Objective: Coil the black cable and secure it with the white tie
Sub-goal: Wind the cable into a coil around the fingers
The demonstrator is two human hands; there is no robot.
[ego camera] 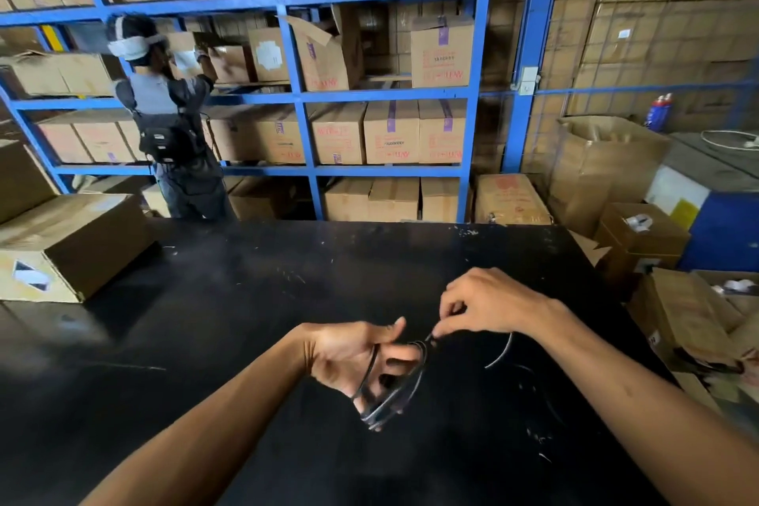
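- Both hands work above the table: the left hand (pixel 353 357), palm up with fingers curled, grips the looped black cable (pixel 412 376); the right hand (pixel 484 306) pinches the cable's upper end between thumb and fingertips, just beside the left thumb.
- Blue metal shelving (pixel 293 94) fills the background, stacked with brown cardboard boxes (pixel 392 131) printed in red.
- Matte and black, the table (pixel 246 292) has a flat top marked with pale scuffs and scratches.
- Another person (pixel 172 115) stands at the shelving, back turned, reaching toward a box.
- One cardboard box (pixel 70 246) sits on the table's left edge.
- Thin and glossy, the cable forms several oval loops around the left hand's fingers; a loose curved tail (pixel 501 353) hangs below the right hand.
- Whether a white tie is in either hand cannot be told.
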